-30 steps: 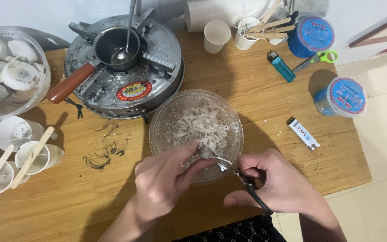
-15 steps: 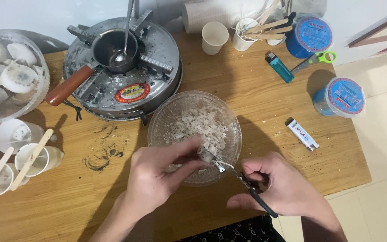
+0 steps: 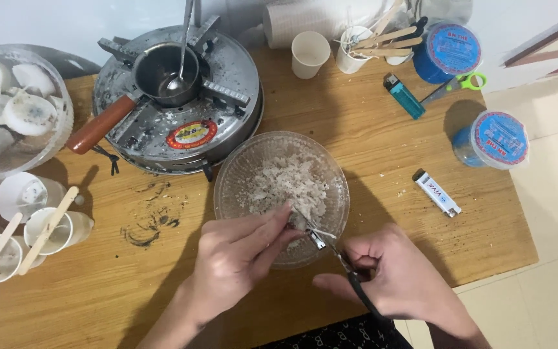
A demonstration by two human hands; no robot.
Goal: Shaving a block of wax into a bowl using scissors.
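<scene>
A clear glass bowl (image 3: pixel 282 194) of pale crumbly flakes (image 3: pixel 289 184) sits at the centre of the brown wooden table (image 3: pixel 369 155). Both hands meet at its lower rim: the left hand (image 3: pixel 237 258) reaches in from lower centre, and the right hand (image 3: pixel 392 274), lower right, holds black-handled scissors (image 3: pixel 340 262) pointing into the bowl. A round metal stove (image 3: pixel 179 106) carrying a small wooden-handled pot (image 3: pixel 156 74) stands behind the bowl, upper left. A white lighter (image 3: pixel 437 192) lies to the right.

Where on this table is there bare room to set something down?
Bare wood lies between the glass bowl, the blue lighter and the white lighter; also at the near-left edge, below the scorch mark. Crowded: the left side with paper cups, and the back around the stove.
</scene>
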